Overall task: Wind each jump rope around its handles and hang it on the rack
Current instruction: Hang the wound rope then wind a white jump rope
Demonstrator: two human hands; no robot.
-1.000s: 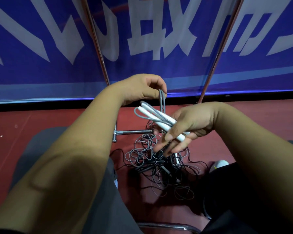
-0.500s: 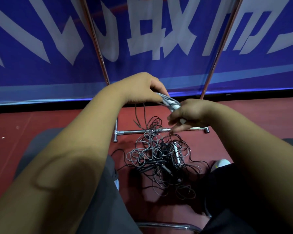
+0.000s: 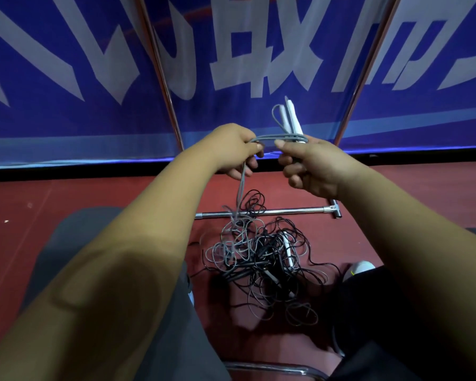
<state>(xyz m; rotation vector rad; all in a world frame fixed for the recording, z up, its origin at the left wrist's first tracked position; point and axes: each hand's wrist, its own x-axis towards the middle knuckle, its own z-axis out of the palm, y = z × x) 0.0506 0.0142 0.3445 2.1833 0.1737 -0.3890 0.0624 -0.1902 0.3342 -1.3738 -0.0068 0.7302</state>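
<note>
White handles (image 3: 290, 119) upright in right hand (image 3: 311, 166), left hand (image 3: 234, 149) pinching cord (image 3: 275, 138).

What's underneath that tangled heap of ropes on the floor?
Red floor shows through the heap; the rack's chrome bar runs under the far edge. The dense middle hides the rest.

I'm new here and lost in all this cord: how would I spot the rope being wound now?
Start at the white-lettered blue banner. In front of it, the right hand holds two white handles pointing up, grey cord stretching to the left hand. Unlike the tangled pile on the floor, it is held up.
</note>
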